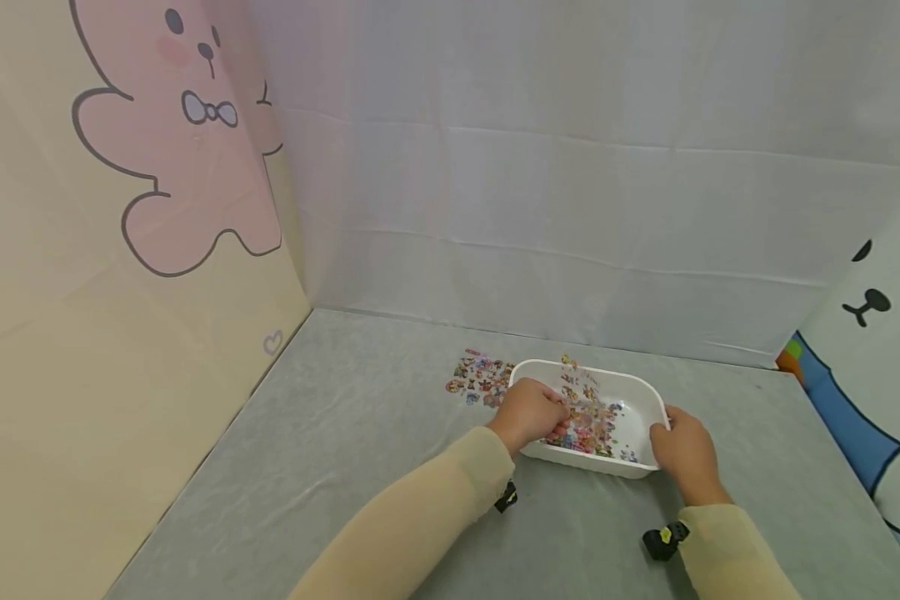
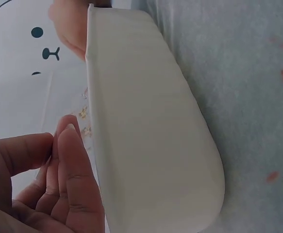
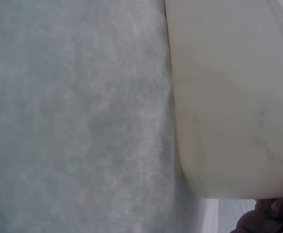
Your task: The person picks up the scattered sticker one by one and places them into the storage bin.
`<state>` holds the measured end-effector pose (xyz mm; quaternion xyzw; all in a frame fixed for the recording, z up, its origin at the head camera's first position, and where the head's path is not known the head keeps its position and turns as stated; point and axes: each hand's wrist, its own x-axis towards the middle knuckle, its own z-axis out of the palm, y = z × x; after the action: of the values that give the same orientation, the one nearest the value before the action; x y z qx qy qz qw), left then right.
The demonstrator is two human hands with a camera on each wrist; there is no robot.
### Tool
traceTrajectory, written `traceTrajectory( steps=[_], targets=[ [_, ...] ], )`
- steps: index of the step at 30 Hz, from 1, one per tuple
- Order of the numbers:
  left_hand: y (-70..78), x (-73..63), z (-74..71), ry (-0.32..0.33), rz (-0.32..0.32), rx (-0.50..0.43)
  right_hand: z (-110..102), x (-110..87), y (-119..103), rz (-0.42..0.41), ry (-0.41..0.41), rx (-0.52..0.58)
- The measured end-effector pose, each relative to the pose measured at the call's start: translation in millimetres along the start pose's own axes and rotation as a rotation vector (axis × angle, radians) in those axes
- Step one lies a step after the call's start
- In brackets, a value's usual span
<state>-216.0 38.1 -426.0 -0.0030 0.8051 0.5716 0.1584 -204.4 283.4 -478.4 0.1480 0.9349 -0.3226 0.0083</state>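
A white plastic tray [image 1: 630, 473] with a rounded rim stands on the grey cloth, small colourful stickers [image 1: 596, 437] spread over its floor. Over its left part, my left hand [image 1: 528, 412] pinches what looks like a clear sticker sheet [image 1: 581, 387] between thumb and fingertips; its printed figures reach up across the back rim. In the left wrist view, the thumb and index finger of the left hand [image 2: 58, 174] meet beside the tray wall [image 2: 136, 111]. My right hand [image 1: 686, 450] grips the rim at the tray's right end. Only its curled fingers [image 3: 265, 221] show in the right wrist view.
More colourful stickers [image 1: 480, 379] lie on the grey cloth [image 1: 330, 400] just left of the tray. A white hanging sheet [image 1: 555, 208] closes off the back. Printed cartoon panels stand at the left [image 1: 195, 183] and right [image 1: 870, 375].
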Motion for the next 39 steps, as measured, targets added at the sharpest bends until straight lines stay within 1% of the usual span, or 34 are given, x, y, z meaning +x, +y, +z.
traceTrajectory(
  steps=[3, 6, 7, 10, 14, 17, 19, 23, 25, 30, 34, 39],
  targets=[
    [-2.0, 3.7, 2.6, 0.007, 0.014, 0.087, -1, 0.4, 0, 0.011, -0.005, 0.001],
    [-3.7, 6.8, 5.0, 0.02, 0.044, 0.211, 0, 0.7, 1, 0.019, -0.007, 0.008],
    [-4.0, 7.6, 5.6, 0.021, 0.051, 0.239, 0, 0.6, 1, 0.016, -0.006, 0.01],
    [-4.4, 7.7, 6.3, 0.042, 0.063, 0.302, 2, -0.1, 3, 0.008, 0.002, 0.015],
    [-4.2, 5.3, 3.9, 0.091, 0.08, 0.338, 4, -0.9, 4, -0.002, 0.014, 0.016],
    [-4.4, 4.0, 0.4, 0.149, 0.128, 0.382, 4, -0.9, 4, -0.005, 0.014, 0.016],
    [-4.9, 3.6, -2.0, 0.193, 0.168, 0.434, 4, -1.2, 4, 0.001, 0.014, 0.016],
    [-6.7, 5.0, -8.1, 0.226, 0.233, 0.508, 2, -0.8, 3, 0.01, 0.002, 0.012],
    [-7.6, 6.2, -11.4, 0.215, 0.243, 0.52, 2, -0.8, 3, 0.009, -0.001, 0.009],
    [-7.3, 7.5, -20.6, 0.207, 0.243, 0.522, 1, -1.4, 2, 0.0, 0.005, 0.001],
    [-8.7, 10.0, -29.2, 0.225, 0.26, 0.516, 1, -2.0, 1, -0.004, 0.01, 0.001],
    [-12.0, 18.4, -44.4, 0.276, 0.276, 0.521, 2, -2.2, 0, 0.003, 0.012, 0.008]
  ],
)
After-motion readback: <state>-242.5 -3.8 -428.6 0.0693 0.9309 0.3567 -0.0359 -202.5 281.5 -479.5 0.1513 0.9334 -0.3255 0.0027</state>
